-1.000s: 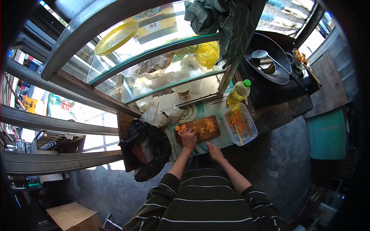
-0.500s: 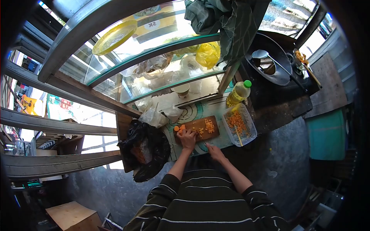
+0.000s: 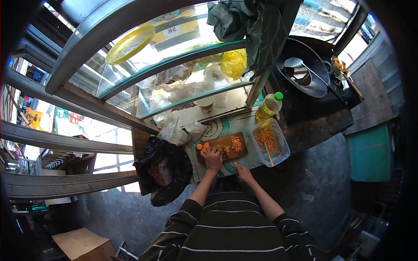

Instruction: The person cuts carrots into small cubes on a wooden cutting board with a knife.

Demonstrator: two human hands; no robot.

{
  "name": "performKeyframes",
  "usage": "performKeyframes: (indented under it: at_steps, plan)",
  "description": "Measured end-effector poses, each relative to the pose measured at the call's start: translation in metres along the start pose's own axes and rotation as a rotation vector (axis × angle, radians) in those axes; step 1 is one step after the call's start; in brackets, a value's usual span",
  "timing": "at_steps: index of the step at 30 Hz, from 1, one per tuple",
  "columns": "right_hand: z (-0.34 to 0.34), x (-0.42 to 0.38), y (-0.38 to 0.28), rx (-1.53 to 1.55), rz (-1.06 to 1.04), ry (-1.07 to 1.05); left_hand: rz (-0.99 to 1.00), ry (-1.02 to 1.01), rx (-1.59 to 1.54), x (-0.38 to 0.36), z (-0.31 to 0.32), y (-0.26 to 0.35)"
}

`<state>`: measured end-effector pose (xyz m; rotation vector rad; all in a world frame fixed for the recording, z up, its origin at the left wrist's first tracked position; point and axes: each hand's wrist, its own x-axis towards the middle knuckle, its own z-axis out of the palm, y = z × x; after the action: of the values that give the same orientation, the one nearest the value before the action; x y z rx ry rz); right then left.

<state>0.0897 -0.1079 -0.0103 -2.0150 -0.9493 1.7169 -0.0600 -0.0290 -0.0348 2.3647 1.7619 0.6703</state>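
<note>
My left hand point(image 3: 212, 159) is on the left part of a wooden cutting board point(image 3: 243, 153), its fingers bent down over orange carrot. Beyond those fingertips lie thick carrot pieces point(image 3: 200, 147). My right hand point(image 3: 244, 172), at the board's near edge, is closed round the handle of a knife point(image 3: 232, 160). The thin blade points toward the board, close to my left fingers, and is hard to make out. Small chopped carrot bits point(image 3: 236, 144) form a pile on the board's right side. A clear plastic container point(image 3: 285, 152) beside the board holds more chopped carrot and a light-coloured utensil.
An oil bottle point(image 3: 271, 105) with a green cap stands behind the container. A wok point(image 3: 315, 89) with a ladle point(image 3: 294, 62) sits at the far right. Left of the board are a black plastic bag point(image 3: 180, 167) and white bags point(image 3: 174, 132). A glass display case point(image 3: 183, 98) rises behind.
My right hand and the knife have shifted very slightly. My left hand stays on the carrot at the board's left, and the view has tilted a little.
</note>
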Motion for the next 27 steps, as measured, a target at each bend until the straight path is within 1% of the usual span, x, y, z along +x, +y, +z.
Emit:
performKeyframes:
  at_steps: [2,4,6,7,9,10,11,12,13,14,15,18,20,21,23,27]
  plan:
    - [-0.003,0.0,0.0,0.001,-0.025,0.032,0.0,0.02,-0.033,-0.003,-0.001,0.001]
    - [-0.003,0.004,0.008,0.006,-0.046,0.066,-0.011,0.0,-0.026,-0.005,-0.002,0.002]
    - [-0.003,0.011,0.011,-0.162,-0.27,0.189,-0.023,-0.019,-0.02,-0.004,-0.003,0.005]
    - [-0.002,0.009,0.01,-0.161,-0.269,0.19,-0.045,0.012,-0.046,-0.003,-0.004,0.007]
    - [0.001,0.001,0.005,-0.458,-0.362,0.458,-0.066,0.044,-0.074,0.003,-0.009,0.016]
    - [0.0,-0.006,-0.003,-0.459,-0.361,0.459,-0.029,0.112,-0.114,0.008,-0.014,0.023]
    - [-0.002,-0.012,-0.013,-0.516,-0.295,0.466,0.008,0.18,-0.152,0.014,-0.02,0.028]
    - [-0.002,-0.016,-0.017,-0.572,-0.229,0.471,0.006,0.18,-0.15,0.016,-0.018,0.03]
    - [-0.001,-0.017,-0.018,-0.573,-0.23,0.469,0.023,0.075,-0.134,0.018,-0.017,0.032]
    - [-0.001,-0.018,-0.018,-0.595,-0.285,0.506,0.04,-0.029,-0.119,0.021,-0.016,0.034]
    - [-0.002,-0.02,-0.018,-0.617,-0.337,0.545,0.04,-0.029,-0.122,0.022,-0.009,0.031]
    - [-0.007,-0.029,-0.018,-0.607,-0.339,0.589,0.052,0.002,-0.064,0.024,0.013,0.019]
    - [-0.012,-0.033,-0.012,-0.6,-0.346,0.603,0.043,-0.073,-0.073,0.025,0.014,0.014]
    - [-0.014,-0.035,-0.011,-0.592,-0.354,0.61,0.046,-0.074,-0.075,0.025,0.015,0.012]
    - [-0.018,-0.039,-0.008,-0.561,-0.329,0.611,0.068,0.006,-0.064,0.024,0.018,0.011]
    - [-0.019,-0.041,-0.008,-0.518,-0.286,0.582,0.045,0.0,-0.122,0.022,-0.008,0.029]
